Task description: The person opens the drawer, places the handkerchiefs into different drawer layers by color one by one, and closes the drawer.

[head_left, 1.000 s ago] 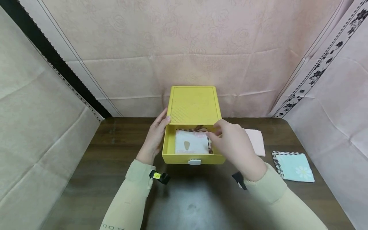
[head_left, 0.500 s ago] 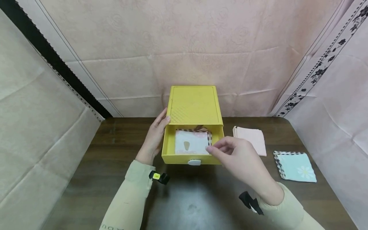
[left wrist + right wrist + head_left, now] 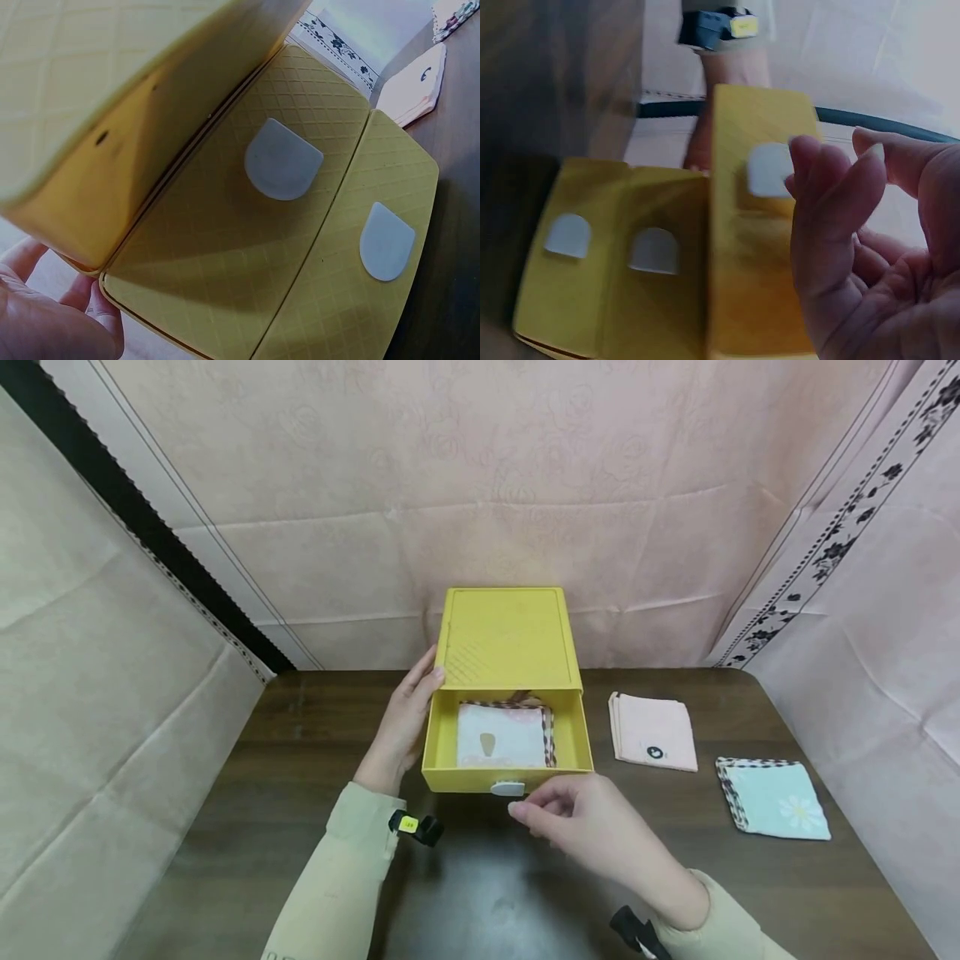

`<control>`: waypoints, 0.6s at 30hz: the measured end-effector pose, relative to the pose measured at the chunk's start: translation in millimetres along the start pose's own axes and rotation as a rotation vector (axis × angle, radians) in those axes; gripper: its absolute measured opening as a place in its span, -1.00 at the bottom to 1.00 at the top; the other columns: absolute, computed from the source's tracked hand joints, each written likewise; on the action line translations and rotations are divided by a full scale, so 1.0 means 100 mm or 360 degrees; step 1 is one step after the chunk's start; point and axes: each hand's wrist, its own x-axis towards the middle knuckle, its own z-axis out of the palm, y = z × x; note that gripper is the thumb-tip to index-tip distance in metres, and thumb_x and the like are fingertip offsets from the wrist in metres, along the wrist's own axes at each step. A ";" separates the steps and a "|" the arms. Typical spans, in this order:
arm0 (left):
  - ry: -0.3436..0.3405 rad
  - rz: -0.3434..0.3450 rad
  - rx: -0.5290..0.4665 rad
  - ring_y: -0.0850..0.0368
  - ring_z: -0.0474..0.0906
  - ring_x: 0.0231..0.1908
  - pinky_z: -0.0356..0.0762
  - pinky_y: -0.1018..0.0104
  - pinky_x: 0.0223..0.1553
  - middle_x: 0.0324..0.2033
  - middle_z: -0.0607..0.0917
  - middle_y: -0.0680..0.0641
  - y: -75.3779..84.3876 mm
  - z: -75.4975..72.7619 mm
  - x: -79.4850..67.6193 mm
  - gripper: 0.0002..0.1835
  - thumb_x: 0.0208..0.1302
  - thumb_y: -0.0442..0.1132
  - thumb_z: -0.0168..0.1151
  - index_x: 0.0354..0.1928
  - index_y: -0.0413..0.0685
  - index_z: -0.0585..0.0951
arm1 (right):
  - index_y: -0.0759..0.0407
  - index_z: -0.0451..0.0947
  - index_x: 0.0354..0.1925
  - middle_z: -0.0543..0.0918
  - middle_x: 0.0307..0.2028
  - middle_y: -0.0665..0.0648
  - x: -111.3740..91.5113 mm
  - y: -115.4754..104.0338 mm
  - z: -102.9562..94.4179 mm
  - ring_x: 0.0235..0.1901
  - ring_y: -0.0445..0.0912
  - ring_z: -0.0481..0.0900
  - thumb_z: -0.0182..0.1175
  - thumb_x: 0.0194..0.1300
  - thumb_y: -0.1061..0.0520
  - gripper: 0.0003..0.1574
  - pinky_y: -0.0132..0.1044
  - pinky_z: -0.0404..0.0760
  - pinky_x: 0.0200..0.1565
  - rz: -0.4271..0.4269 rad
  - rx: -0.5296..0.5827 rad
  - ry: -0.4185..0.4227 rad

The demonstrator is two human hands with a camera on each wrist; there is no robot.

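Observation:
A small yellow drawer cabinet (image 3: 510, 639) stands at the far side of the table, its top drawer (image 3: 457, 780) pulled out toward me. Inside lies a folded white cloth (image 3: 517, 739) with a brown checked edge. My left hand (image 3: 399, 727) rests along the cabinet's left side, fingers extended and thumb near the top edge. Just in front of the drawer, below its right half, is my right hand (image 3: 588, 822), fingers loosely bent with nothing between them. Its fingertips are close to the white handle (image 3: 507, 788). In the right wrist view, thumb and fingers (image 3: 829, 202) overlap that handle.
To the right of the cabinet lies a folded pale pink cloth (image 3: 655, 732) with a small dark mark. Farther right, a folded light blue cloth (image 3: 776, 797) has a flower and checked edge. Two lower drawers with white handles (image 3: 386, 241) are shut. Fabric walls (image 3: 495, 468) enclose the table.
My right hand has come out from the drawer's right side and moved down and left to its front, uncovering the pink cloth. The left hand stays at the cabinet's side.

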 end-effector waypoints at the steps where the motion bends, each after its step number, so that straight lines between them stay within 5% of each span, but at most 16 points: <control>1: -0.0001 0.0002 -0.0001 0.05 0.36 0.24 0.38 0.04 0.17 0.34 0.32 0.17 0.00 0.00 0.00 -0.40 0.29 0.22 0.17 0.37 0.58 0.30 | -0.09 0.69 -0.41 0.63 -0.61 -0.09 0.02 0.03 0.03 -0.62 -0.12 0.55 0.29 0.13 -0.37 -0.57 -0.22 0.52 -0.59 -0.0005 0.0010 -0.0031; 9: 0.0002 0.0016 0.0003 0.05 0.37 0.23 0.39 0.04 0.16 0.32 0.34 0.17 0.00 0.01 0.00 -0.42 0.28 0.23 0.17 0.34 0.61 0.32 | 0.01 0.68 -0.32 0.66 -0.56 -0.02 0.14 0.17 0.13 -0.60 -0.04 0.59 0.20 0.26 -0.31 -0.55 -0.11 0.60 -0.58 0.0024 0.0151 -0.0197; 18: 0.0003 0.0019 0.0003 0.05 0.38 0.22 0.39 0.05 0.16 0.32 0.35 0.16 -0.01 0.00 0.01 -0.43 0.30 0.21 0.16 0.35 0.60 0.32 | 0.23 0.64 -0.21 0.67 -0.57 0.07 0.19 0.21 0.20 -0.63 -0.01 0.56 0.01 0.42 -0.29 -0.38 -0.01 0.58 -0.61 0.0043 0.0341 -0.0174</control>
